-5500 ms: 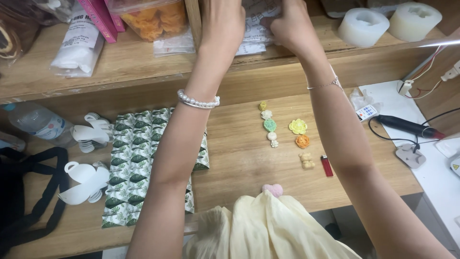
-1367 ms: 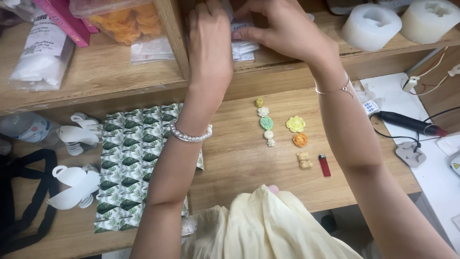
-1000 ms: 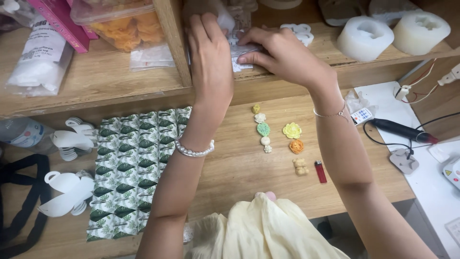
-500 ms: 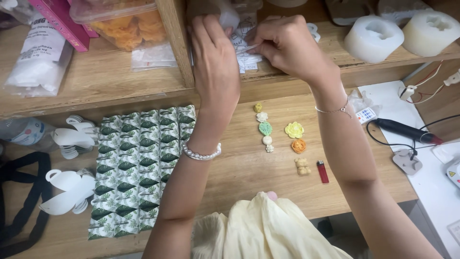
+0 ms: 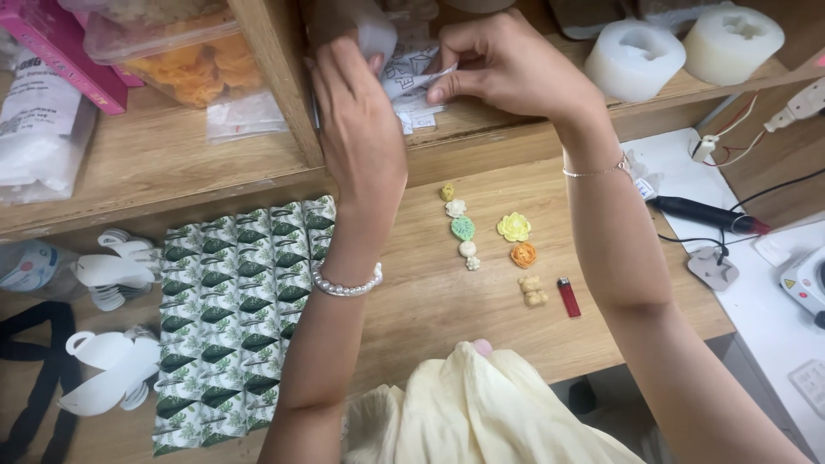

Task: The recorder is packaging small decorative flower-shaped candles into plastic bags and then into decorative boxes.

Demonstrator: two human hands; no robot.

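Wooden shelf (image 5: 155, 172) runs above the desk (image 5: 430, 292), and I have both hands up at its front edge. My left hand (image 5: 361, 137) and right hand (image 5: 507, 64) pinch a small clear packet (image 5: 412, 73) between the fingertips, beside the shelf's upright post (image 5: 275, 77). Below on the desk lie green leaf-print sheets (image 5: 241, 309), small wax flowers (image 5: 464, 228) and a red lighter (image 5: 568, 297). Two white moulds (image 5: 679, 47) sit at the shelf's right end.
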